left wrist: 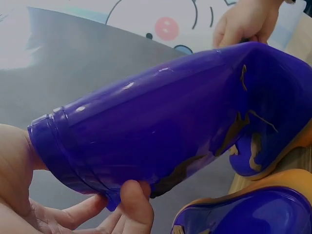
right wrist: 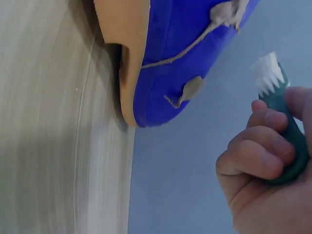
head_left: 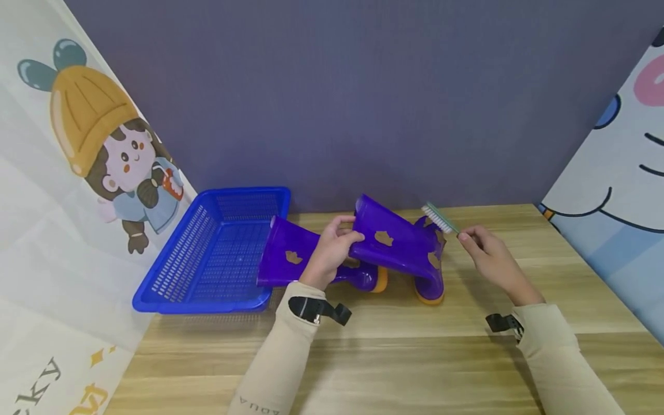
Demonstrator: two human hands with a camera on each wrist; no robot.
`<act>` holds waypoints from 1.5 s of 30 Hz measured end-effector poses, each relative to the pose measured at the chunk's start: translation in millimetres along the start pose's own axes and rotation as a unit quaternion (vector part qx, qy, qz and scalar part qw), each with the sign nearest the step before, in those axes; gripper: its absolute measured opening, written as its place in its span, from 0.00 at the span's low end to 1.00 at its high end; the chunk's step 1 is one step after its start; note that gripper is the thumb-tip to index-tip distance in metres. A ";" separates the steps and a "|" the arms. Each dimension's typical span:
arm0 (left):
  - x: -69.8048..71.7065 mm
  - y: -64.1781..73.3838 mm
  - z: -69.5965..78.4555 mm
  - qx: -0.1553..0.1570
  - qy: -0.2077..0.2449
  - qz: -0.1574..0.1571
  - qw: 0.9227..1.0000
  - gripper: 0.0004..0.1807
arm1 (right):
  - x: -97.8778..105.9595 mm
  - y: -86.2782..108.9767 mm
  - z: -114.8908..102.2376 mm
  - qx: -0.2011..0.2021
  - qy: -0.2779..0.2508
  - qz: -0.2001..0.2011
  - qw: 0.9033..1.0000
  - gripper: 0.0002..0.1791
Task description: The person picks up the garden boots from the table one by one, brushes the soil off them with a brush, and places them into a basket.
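A purple rubber boot (head_left: 402, 249) with an orange sole and brown, mud-like patches is tilted over the table. My left hand (head_left: 330, 252) grips it by the top rim of its shaft; in the left wrist view, fingers and thumb are at that rim. In my right hand (head_left: 490, 262) is a green-backed scrub brush (head_left: 440, 219), held by its handle. Its white bristles are by the boot's foot in the head view; whether they touch cannot be told. The matching second boot (head_left: 282, 237), also patched with brown, lies on its side behind my left hand.
A blue plastic basket (head_left: 207, 305) with slotted sides stands at the left, close to the second boot's shaft. The wooden table (head_left: 394, 369) meets a grey-blue wall (head_left: 363, 104) at the back. Printed cartoon panels (head_left: 46, 230) flank both sides.
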State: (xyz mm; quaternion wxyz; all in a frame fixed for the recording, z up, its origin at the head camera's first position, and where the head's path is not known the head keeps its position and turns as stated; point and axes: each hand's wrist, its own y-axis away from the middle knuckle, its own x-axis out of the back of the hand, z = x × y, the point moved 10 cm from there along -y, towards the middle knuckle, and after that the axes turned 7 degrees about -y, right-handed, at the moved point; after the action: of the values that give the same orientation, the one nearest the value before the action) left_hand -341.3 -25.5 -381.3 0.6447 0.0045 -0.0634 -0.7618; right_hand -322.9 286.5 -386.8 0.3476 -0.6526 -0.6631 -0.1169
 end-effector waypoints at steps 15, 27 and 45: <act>-4.6 5.7 1.4 -0.019 -0.046 -0.022 0.999 0.29 | -18.8 9.0 -19.2 0.040 -0.065 -0.014 0.997 0.14; -0.2 4.7 7.3 -0.038 -0.059 -0.015 0.997 0.29 | -23.5 5.7 -38.8 0.058 -0.086 -0.015 0.995 0.12; -15.8 8.1 5.2 -0.019 -0.002 -0.051 0.999 0.31 | -37.2 11.4 -69.1 0.110 -0.060 -0.070 0.990 0.07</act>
State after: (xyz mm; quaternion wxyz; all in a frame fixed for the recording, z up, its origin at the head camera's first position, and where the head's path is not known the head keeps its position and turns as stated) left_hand -331.2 -10.8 -376.5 0.6048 -0.0067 -0.0499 -0.7948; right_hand -294.3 216.6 -362.6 0.3680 -0.5685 -0.7353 -0.0281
